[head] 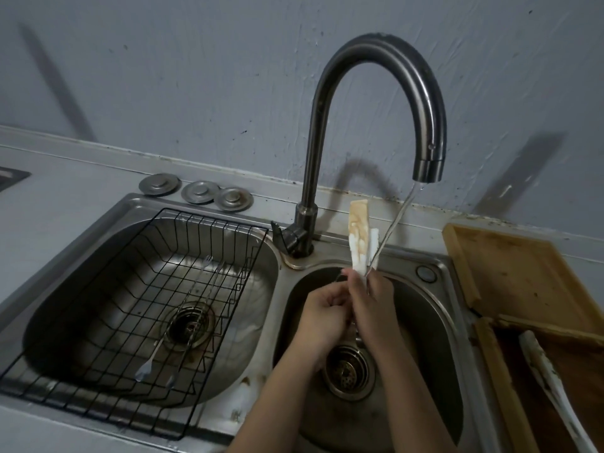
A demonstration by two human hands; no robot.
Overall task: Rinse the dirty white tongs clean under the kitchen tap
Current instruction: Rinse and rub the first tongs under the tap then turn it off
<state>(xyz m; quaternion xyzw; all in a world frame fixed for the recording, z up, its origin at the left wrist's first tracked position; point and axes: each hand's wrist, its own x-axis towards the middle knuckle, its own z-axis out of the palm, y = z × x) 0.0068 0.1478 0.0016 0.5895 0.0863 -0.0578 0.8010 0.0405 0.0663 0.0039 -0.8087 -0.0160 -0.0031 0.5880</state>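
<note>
Right hand [369, 308] wrapped round the lower part of the white tongs [361, 243], fingers closed on them; left hand [322, 317] curled shut just beside it, touching it, apparently gripping the same handle end, though that end is hidden between the palms. Both held over the right-hand sink basin [434, 325], above its drain [348, 369]. Wide left basin [65, 308] alongside, fitted with a black wire rack [137, 325] carrying a couple of thin metal utensils [153, 361]. Curved dark tap [376, 103] arching over from between the basins, spout turned towards the right. Wooden board and tray [510, 282] on the worktop at the far right, with another soiled white utensil [549, 387] lying in it. Three round metal sink plugs [199, 192] on the ledge behind the left basin. Thin stream of water [397, 220] slanting down from the spout, meeting the tongs near the right blade. Tongs upright, blades pointing up and away, brown staining plainly on the broad left blade. Rinsing step under way, by the look of it, with much of the dirt not yet shifted. Next move likely calls for bringing the stained blade faces squarely into the stream, turning the tongs and rubbing with the thumbs. Thin flow and wet grip both call for a firm hold.
</note>
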